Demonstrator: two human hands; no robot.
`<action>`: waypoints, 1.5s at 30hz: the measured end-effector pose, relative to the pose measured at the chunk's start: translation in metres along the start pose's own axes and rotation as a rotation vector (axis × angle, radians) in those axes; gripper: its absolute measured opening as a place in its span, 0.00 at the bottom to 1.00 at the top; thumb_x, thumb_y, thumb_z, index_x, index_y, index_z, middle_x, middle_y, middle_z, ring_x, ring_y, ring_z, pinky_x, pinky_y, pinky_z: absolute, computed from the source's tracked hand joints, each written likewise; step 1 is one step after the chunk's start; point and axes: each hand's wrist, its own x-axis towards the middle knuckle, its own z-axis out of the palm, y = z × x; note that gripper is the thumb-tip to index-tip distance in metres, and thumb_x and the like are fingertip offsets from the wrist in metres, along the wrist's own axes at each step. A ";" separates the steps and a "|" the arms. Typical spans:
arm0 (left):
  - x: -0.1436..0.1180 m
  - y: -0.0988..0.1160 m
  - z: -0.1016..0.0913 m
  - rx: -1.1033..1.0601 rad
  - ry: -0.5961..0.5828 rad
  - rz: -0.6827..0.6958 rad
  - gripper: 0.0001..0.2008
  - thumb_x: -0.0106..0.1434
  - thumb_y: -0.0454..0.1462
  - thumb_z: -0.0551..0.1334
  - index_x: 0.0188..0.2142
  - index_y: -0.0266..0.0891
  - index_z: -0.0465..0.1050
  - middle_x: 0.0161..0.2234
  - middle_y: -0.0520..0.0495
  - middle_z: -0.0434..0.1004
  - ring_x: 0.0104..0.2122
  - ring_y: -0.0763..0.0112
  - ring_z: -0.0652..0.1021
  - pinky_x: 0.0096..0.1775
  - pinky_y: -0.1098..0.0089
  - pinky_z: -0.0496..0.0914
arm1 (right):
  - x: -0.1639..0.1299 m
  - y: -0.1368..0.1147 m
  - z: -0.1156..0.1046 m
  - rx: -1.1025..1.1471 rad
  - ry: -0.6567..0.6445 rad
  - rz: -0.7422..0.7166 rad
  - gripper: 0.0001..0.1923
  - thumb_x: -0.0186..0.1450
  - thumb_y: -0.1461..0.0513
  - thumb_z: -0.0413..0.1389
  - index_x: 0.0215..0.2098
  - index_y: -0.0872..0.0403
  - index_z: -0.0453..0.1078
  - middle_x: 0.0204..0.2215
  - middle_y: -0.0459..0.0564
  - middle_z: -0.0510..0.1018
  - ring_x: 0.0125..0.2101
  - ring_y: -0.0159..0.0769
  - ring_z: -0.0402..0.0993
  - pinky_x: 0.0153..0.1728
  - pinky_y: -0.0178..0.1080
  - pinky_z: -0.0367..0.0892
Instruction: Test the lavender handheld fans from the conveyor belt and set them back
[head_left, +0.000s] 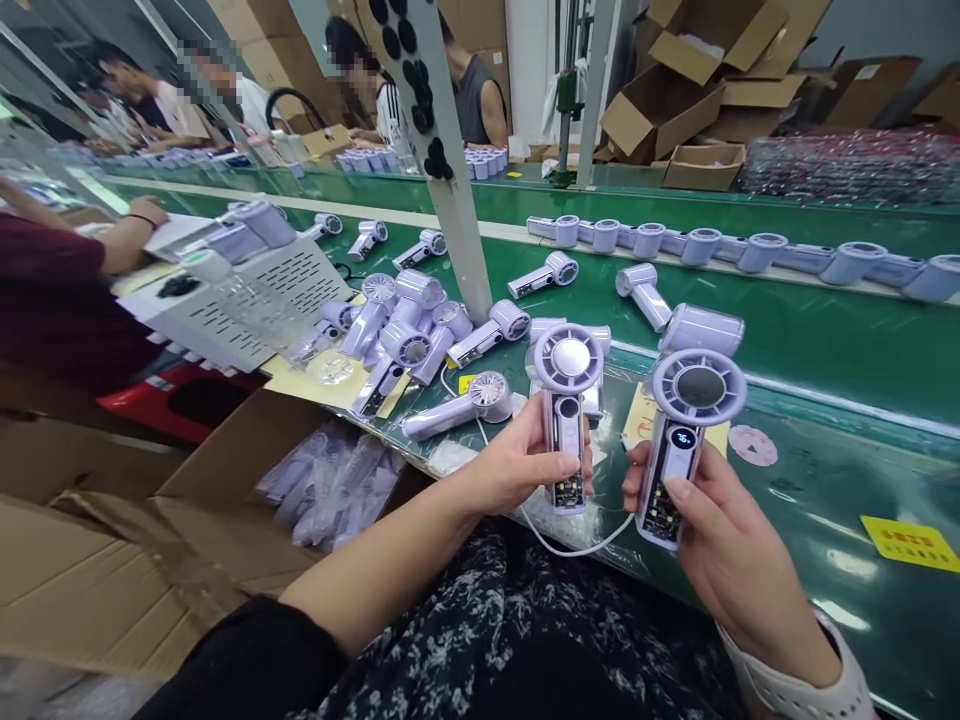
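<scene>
My left hand [517, 455] is closed around the handle of a lavender handheld fan [568, 425], its thumb resting on the front. That fan's round head has a silvery centre disc, and its display is dark. In my right hand [739, 530] is a second handheld fan [679, 465], with a dark centre disc and a lit display that seems to read 76. Circuit parts show at the lower handle of both. A white cable [566, 552] hangs in a loop between the hands; where its ends go is hidden. Behind the right fan lies another fan's cylindrical head [705, 328].
Several lavender fans [405, 345] are heaped left of my hands. A row of fans [705, 247] lies along the green belt [825, 330]. A metal post [454, 220] rises from the bench. Below left stands a cardboard box [217, 470] with plastic-wrapped pieces. Co-workers sit across and left.
</scene>
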 end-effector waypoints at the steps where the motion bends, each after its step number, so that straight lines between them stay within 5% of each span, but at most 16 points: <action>1: 0.000 0.000 0.001 -0.028 0.007 -0.006 0.26 0.56 0.44 0.75 0.46 0.41 0.63 0.35 0.51 0.73 0.32 0.70 0.78 0.36 0.66 0.74 | 0.001 0.000 0.001 0.012 0.009 0.007 0.15 0.66 0.52 0.67 0.48 0.46 0.77 0.41 0.49 0.80 0.35 0.36 0.77 0.35 0.35 0.78; 12: 0.002 -0.006 0.000 -0.079 0.078 0.018 0.26 0.54 0.37 0.74 0.47 0.42 0.63 0.37 0.54 0.71 0.30 0.74 0.77 0.31 0.70 0.75 | 0.000 0.008 0.002 0.008 0.038 0.060 0.18 0.63 0.52 0.68 0.49 0.48 0.77 0.42 0.51 0.81 0.35 0.38 0.77 0.36 0.37 0.77; 18: 0.005 -0.011 -0.004 -0.144 0.153 0.002 0.24 0.57 0.43 0.73 0.46 0.40 0.64 0.33 0.54 0.71 0.26 0.75 0.75 0.27 0.71 0.74 | -0.001 0.012 -0.003 0.021 0.027 0.056 0.12 0.67 0.52 0.65 0.43 0.49 0.77 0.36 0.49 0.79 0.28 0.33 0.74 0.26 0.33 0.74; 23: 0.002 -0.010 -0.004 -0.055 0.063 -0.002 0.25 0.57 0.45 0.73 0.45 0.41 0.63 0.34 0.54 0.72 0.25 0.73 0.76 0.26 0.70 0.74 | -0.002 0.008 -0.006 0.000 -0.157 0.057 0.12 0.70 0.51 0.62 0.46 0.49 0.76 0.36 0.49 0.79 0.28 0.34 0.73 0.27 0.35 0.74; 45: 0.006 -0.009 -0.004 -0.002 0.119 0.034 0.20 0.58 0.44 0.71 0.43 0.41 0.65 0.33 0.54 0.72 0.25 0.73 0.76 0.28 0.68 0.73 | 0.005 0.013 -0.008 0.053 -0.102 0.053 0.12 0.69 0.53 0.62 0.46 0.50 0.75 0.38 0.49 0.77 0.31 0.35 0.75 0.28 0.36 0.75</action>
